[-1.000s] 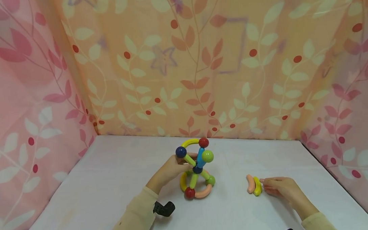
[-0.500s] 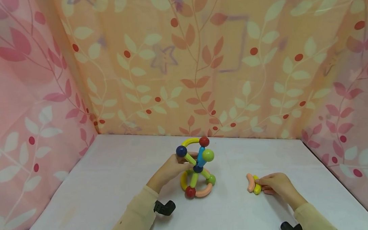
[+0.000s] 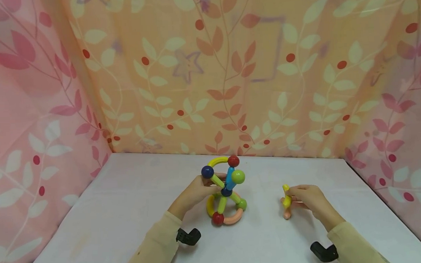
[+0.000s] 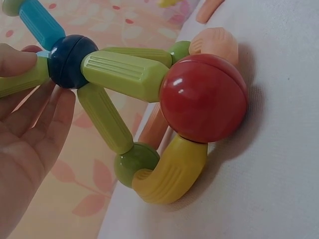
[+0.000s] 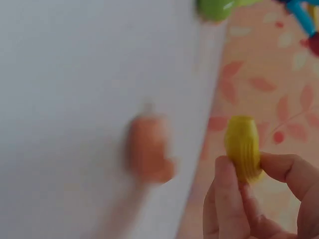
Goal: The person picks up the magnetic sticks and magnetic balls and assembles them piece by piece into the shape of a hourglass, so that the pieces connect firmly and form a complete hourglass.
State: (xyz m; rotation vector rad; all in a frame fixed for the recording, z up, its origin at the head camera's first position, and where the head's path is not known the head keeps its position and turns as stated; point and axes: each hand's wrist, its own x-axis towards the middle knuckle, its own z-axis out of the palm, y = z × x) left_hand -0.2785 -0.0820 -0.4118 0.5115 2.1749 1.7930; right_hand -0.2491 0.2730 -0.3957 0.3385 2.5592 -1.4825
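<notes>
A toy frame of coloured rods and balls stands on the table, its dark blue centre ball (image 4: 74, 60) joined to green rods, with a red ball (image 4: 204, 98) and a curved yellow rod (image 4: 174, 172) in its base ring. My left hand (image 3: 195, 194) grips the frame around its middle, fingers partly hidden behind the rods. To the right, my right hand (image 3: 310, 199) pinches a loose curved yellow rod (image 5: 242, 149) between thumb and fingers, raised off the table. Below it lies a curved salmon-pink rod (image 3: 287, 213), blurred in the right wrist view.
The white table (image 3: 129, 211) backs onto an orange leaf-patterned curtain (image 3: 181, 90), with pink curtain sides at left and right. Black wrist cameras are strapped at both sleeves.
My right hand reached the loose yellow rod, pinched it and lifted it up from beside the salmon-pink rod. The left hand and the toy frame stay about where they were.
</notes>
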